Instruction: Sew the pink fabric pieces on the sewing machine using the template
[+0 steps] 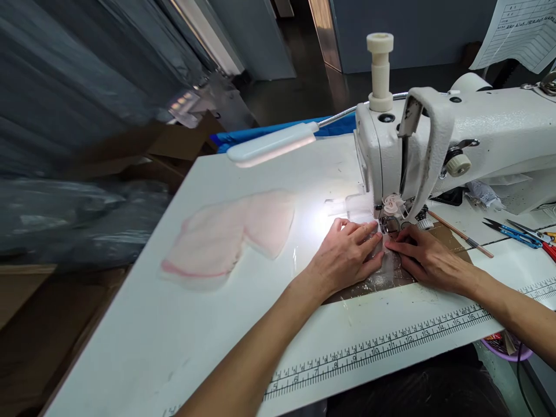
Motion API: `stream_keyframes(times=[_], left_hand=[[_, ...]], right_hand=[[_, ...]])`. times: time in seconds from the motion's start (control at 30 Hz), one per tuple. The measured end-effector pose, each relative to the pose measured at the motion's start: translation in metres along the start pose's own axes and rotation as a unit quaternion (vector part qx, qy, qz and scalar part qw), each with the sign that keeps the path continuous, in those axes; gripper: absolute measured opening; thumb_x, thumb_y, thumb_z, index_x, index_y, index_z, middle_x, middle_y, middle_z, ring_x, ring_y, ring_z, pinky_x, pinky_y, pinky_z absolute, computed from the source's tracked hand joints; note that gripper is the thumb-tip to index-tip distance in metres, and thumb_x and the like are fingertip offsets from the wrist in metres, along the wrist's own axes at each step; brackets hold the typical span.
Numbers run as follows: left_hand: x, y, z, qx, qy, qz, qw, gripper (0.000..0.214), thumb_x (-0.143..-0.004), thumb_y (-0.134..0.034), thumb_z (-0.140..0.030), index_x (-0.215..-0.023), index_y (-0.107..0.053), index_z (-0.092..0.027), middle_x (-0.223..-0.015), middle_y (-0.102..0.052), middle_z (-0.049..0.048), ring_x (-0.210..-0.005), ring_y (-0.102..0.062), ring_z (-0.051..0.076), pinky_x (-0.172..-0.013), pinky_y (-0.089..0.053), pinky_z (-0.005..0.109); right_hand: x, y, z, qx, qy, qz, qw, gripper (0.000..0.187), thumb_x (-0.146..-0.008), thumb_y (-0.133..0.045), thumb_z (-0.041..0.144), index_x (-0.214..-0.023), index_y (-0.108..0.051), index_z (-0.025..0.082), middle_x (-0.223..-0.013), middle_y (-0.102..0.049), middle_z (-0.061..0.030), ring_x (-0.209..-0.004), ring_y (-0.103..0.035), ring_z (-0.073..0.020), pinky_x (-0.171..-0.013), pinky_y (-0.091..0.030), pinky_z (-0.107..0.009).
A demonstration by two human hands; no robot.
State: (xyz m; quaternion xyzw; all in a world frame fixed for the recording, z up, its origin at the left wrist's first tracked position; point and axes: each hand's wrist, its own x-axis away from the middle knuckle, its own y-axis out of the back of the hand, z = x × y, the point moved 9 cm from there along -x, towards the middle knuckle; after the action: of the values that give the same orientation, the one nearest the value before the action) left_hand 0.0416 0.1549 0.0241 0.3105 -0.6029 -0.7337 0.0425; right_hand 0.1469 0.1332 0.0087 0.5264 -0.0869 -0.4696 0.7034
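My left hand lies on the bed of a white sewing machine, just left of its presser foot area. Its fingers stretch forward over the edge of a thin, sheer whitish fabric. To the right of the needle area, my right hand has its thumb and forefinger brought together at the same sheer fabric. A small pale pink ruffled piece sits at the machine's head just above the fingertips. The needle point itself is hidden. Pale pink sheer cut pieces lie on the white table left of my hands.
A slim lamp on a flexible neck lights the sewing area. A thin brown stick, blue-handled snips and red-handled scissors lie at the right. A printed ruler runs along the table's front edge. Cardboard boxes stand beyond the left edge.
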Motion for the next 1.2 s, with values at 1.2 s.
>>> stream_keyframes(times=[1.2], left_hand=[[0.011, 0.010, 0.001, 0.249, 0.027, -0.028, 0.968, 0.020, -0.098, -0.054, -0.023, -0.087, -0.069, -0.018, -0.093, -0.070, 0.0037, -0.084, -0.066, 0.014, -0.076, -0.055, 0.034]], right_hand=[[-0.025, 0.020, -0.035, -0.071, -0.185, 0.082, 0.977, 0.023, -0.089, -0.051, 0.014, -0.091, -0.074, 0.015, -0.078, -0.069, -0.0032, -0.063, -0.056, -0.0124, -0.061, -0.041, -0.024]])
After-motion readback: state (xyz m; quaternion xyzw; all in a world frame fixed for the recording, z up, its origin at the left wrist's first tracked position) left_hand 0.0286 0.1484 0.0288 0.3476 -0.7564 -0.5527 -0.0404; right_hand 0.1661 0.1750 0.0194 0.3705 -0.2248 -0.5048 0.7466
